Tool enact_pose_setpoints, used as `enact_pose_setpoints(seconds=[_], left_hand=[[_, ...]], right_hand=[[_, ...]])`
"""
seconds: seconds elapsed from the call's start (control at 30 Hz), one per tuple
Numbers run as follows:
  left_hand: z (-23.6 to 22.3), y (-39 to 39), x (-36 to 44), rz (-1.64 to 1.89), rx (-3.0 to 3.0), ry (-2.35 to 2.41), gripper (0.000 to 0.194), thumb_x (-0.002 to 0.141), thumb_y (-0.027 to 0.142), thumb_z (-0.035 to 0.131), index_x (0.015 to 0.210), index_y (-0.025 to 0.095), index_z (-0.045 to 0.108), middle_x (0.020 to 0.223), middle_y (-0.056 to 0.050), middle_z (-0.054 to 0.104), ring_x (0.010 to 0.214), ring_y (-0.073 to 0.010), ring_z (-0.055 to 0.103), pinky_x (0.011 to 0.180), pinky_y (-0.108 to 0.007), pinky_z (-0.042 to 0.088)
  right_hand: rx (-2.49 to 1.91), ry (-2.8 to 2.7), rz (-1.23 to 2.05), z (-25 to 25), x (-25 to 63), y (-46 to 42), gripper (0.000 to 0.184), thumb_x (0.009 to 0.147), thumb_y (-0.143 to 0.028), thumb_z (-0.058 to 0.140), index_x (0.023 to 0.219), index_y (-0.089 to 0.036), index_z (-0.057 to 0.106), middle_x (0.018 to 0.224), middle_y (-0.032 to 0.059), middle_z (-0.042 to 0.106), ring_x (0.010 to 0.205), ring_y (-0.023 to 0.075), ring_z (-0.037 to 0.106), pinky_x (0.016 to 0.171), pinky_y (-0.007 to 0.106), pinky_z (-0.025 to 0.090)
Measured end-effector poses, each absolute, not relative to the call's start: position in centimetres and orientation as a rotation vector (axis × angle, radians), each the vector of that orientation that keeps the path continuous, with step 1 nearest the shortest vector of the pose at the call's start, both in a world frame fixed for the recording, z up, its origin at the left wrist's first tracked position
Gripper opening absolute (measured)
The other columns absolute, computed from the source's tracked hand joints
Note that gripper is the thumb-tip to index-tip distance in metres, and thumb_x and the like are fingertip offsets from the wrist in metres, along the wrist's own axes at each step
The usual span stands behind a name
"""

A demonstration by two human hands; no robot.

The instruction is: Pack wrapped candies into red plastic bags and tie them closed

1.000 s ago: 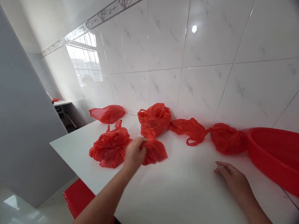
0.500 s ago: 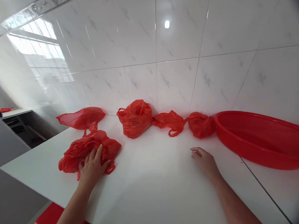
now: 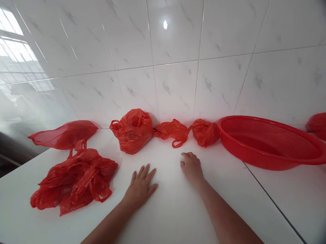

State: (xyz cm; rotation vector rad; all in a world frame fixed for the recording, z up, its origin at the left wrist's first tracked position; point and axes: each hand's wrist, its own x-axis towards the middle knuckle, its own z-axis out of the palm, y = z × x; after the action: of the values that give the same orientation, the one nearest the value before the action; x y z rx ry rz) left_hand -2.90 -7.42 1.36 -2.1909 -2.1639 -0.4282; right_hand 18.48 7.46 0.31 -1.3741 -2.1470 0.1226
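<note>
My left hand (image 3: 140, 185) lies flat on the white counter (image 3: 174, 217), fingers spread, holding nothing. Just left of it sits a crumpled pile of red plastic bags (image 3: 74, 181). My right hand (image 3: 192, 167) rests on the counter with fingers loosely curled down and nothing in them. Along the tiled wall stand a bunched red bag (image 3: 132, 130), a flatter red bag (image 3: 171, 131) and a balled red bag (image 3: 205, 132). Another red bag (image 3: 65, 134) lies at the far left.
A wide red perforated plastic basin (image 3: 271, 142) rests on the counter at the right, by the wall. Another red thing (image 3: 324, 125) shows at the far right edge. The counter's left edge drops off near the bag pile.
My left hand set a red bag onto the pile, pressed it, then let go and slid right onto bare counter. My right hand stayed resting. The view swung right.
</note>
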Motion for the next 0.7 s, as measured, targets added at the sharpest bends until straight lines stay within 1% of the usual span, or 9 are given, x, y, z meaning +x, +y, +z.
enact_pose_setpoints(seconds=[0.1, 0.23, 0.3, 0.37, 0.47, 0.53, 0.6, 0.67, 0.7], left_hand=[[0.7, -5.6, -0.5, -0.293, -2.196, -2.263, 0.056, 0.091, 0.046, 0.038, 0.143, 0.026, 0.033, 0.154, -0.01, 0.022, 0.14, -0.0313, 0.019, 0.11, -0.056, 0.019], [1.1, -3.2, 2.0, -0.347, -2.098, -2.312, 0.056, 0.091, 0.046, 0.037, 0.142, 0.022, 0.035, 0.153, -0.014, 0.024, 0.14, -0.0338, 0.02, 0.109, -0.057, 0.019], [1.1, -1.8, 3.1, -0.399, -2.085, -2.311, 0.056, 0.091, 0.044, 0.037, 0.141, 0.02, 0.037, 0.152, -0.015, 0.025, 0.139, -0.0355, 0.021, 0.108, -0.058, 0.019], [1.2, -0.7, 3.9, -0.45, -2.103, -2.308, 0.055, 0.09, 0.042, 0.039, 0.14, 0.02, 0.037, 0.151, -0.016, 0.027, 0.139, -0.0364, 0.021, 0.108, -0.059, 0.019], [1.4, -0.1, 4.5, -0.581, -2.145, -2.269, 0.051, 0.087, 0.035, 0.044, 0.136, 0.023, 0.042, 0.148, -0.014, 0.034, 0.136, -0.0354, 0.026, 0.106, -0.06, 0.021], [1.8, -0.4, 4.5, -0.713, -2.189, -2.209, 0.041, 0.084, 0.028, 0.049, 0.124, 0.024, 0.053, 0.136, -0.012, 0.048, 0.126, -0.0318, 0.04, 0.102, -0.054, 0.03], [2.2, -0.7, 4.4, -0.852, -2.214, -2.198, 0.025, 0.08, 0.022, 0.051, 0.103, 0.022, 0.062, 0.111, -0.009, 0.061, 0.104, -0.0255, 0.054, 0.09, -0.043, 0.041], [2.5, -0.8, 4.2, -0.974, -2.188, -2.276, 0.01, 0.079, 0.02, 0.051, 0.081, 0.021, 0.061, 0.084, -0.005, 0.062, 0.082, -0.0202, 0.056, 0.073, -0.034, 0.042], [2.5, -0.7, 4.1, -1.021, -2.156, -2.339, 0.009, 0.079, 0.02, 0.05, 0.074, 0.02, 0.057, 0.076, -0.004, 0.06, 0.075, -0.0187, 0.054, 0.067, -0.031, 0.041]], right_hand=[[-1.344, -2.159, 0.109, 0.1, 16.5, 8.0, 0.041, 0.082, -0.019, 0.049, 0.123, -0.017, 0.053, 0.12, 0.0109, 0.056, 0.108, 0.0229, 0.051, 0.087, 0.034, 0.039], [-1.339, -2.136, 0.143, 0.2, 14.9, 9.4, 0.051, 0.081, -0.02, 0.05, 0.131, -0.016, 0.043, 0.139, 0.0128, 0.043, 0.121, 0.0246, 0.044, 0.093, 0.036, 0.038], [-1.324, -2.131, 0.152, 0.3, 14.4, 10.3, 0.054, 0.081, -0.02, 0.05, 0.134, -0.014, 0.039, 0.143, 0.0139, 0.038, 0.127, 0.0253, 0.039, 0.095, 0.036, 0.036], [-1.297, -2.146, 0.144, 0.5, 14.1, 11.0, 0.055, 0.081, -0.021, 0.051, 0.134, -0.013, 0.038, 0.143, 0.0152, 0.038, 0.131, 0.0256, 0.035, 0.098, 0.037, 0.034], [-1.26, -2.207, 0.148, 0.8, 14.1, 11.6, 0.051, 0.081, -0.024, 0.052, 0.13, -0.014, 0.043, 0.132, 0.0141, 0.05, 0.124, 0.0254, 0.042, 0.096, 0.037, 0.034], [-1.278, -2.239, 0.155, 1.0, 14.4, 11.7, 0.042, 0.081, -0.027, 0.053, 0.122, -0.017, 0.051, 0.117, 0.0116, 0.059, 0.11, 0.0252, 0.051, 0.09, 0.035, 0.037], [-1.335, -2.243, 0.156, 1.2, 14.8, 11.8, 0.031, 0.08, -0.029, 0.055, 0.109, -0.019, 0.058, 0.101, 0.0084, 0.063, 0.096, 0.0246, 0.055, 0.081, 0.034, 0.038], [-1.373, -2.231, 0.168, 1.4, 15.0, 11.9, 0.019, 0.081, -0.027, 0.052, 0.096, -0.021, 0.062, 0.087, 0.0053, 0.064, 0.085, 0.0225, 0.055, 0.074, 0.032, 0.037], [-1.372, -2.219, 0.183, 1.5, 15.1, 11.9, 0.015, 0.082, -0.025, 0.049, 0.089, -0.021, 0.062, 0.082, 0.004, 0.063, 0.08, 0.0211, 0.054, 0.071, 0.031, 0.036]])
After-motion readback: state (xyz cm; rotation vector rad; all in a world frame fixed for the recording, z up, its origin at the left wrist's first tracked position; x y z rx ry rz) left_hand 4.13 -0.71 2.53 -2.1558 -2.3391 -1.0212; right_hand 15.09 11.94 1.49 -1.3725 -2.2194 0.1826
